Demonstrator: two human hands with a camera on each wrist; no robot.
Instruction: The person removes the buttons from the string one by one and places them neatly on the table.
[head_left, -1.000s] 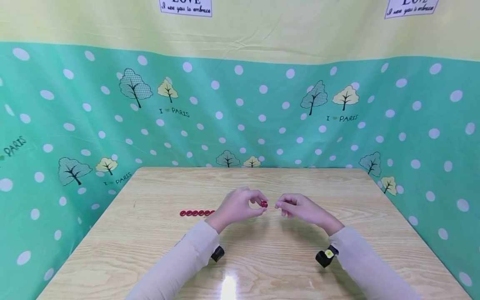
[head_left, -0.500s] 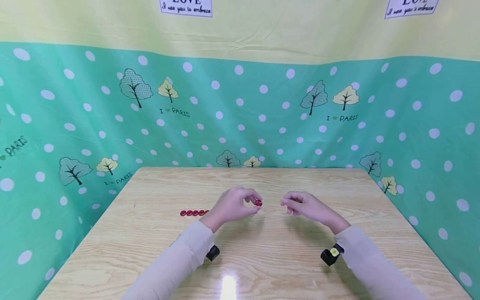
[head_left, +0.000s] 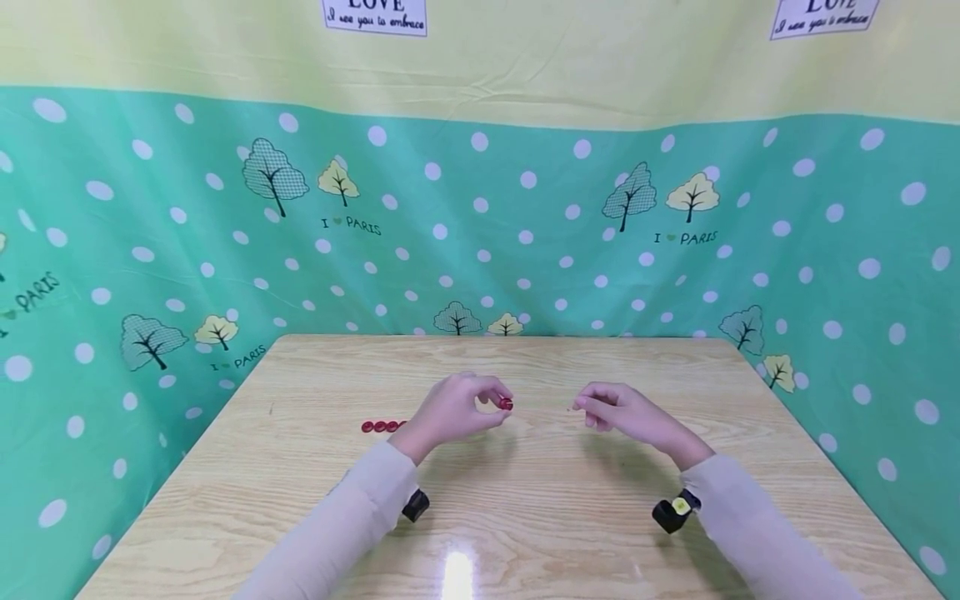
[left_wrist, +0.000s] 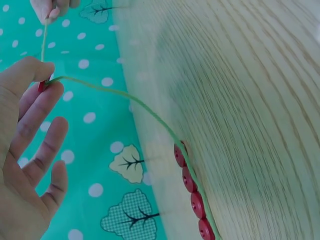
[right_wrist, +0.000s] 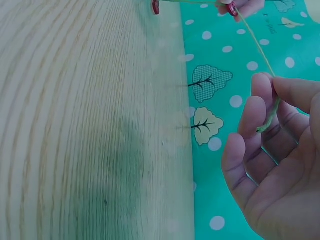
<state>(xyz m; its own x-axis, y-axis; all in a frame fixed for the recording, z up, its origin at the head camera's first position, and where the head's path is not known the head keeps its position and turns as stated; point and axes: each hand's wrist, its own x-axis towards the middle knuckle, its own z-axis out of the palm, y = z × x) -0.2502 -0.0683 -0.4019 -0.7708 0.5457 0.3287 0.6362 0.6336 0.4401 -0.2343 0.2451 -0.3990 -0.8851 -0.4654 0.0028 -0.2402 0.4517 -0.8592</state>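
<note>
Between thumb and index finger, my left hand [head_left: 457,408] pinches a red button [head_left: 506,404] above the table; its other fingers spread loosely in the left wrist view. A green string [left_wrist: 120,93] passes through that button. One stretch of it runs taut to my right hand [head_left: 626,412]. There the thumb and fingertips pinch the string, and its short loose end [right_wrist: 268,120] hangs inside the palm. The other stretch curves down to a row of red buttons [left_wrist: 189,179] on the table. Part of that row is hidden behind my left hand in the head view.
The wooden table [head_left: 525,525] reaches back to a green dotted curtain [head_left: 480,242] that also hangs along both sides. A black wrist camera [head_left: 415,505] sits under the left sleeve, another black camera [head_left: 671,514] under the right.
My hands have drawn apart. The left one moved left with the pinched button, covering more of the row, while the right one moved right with the string.
</note>
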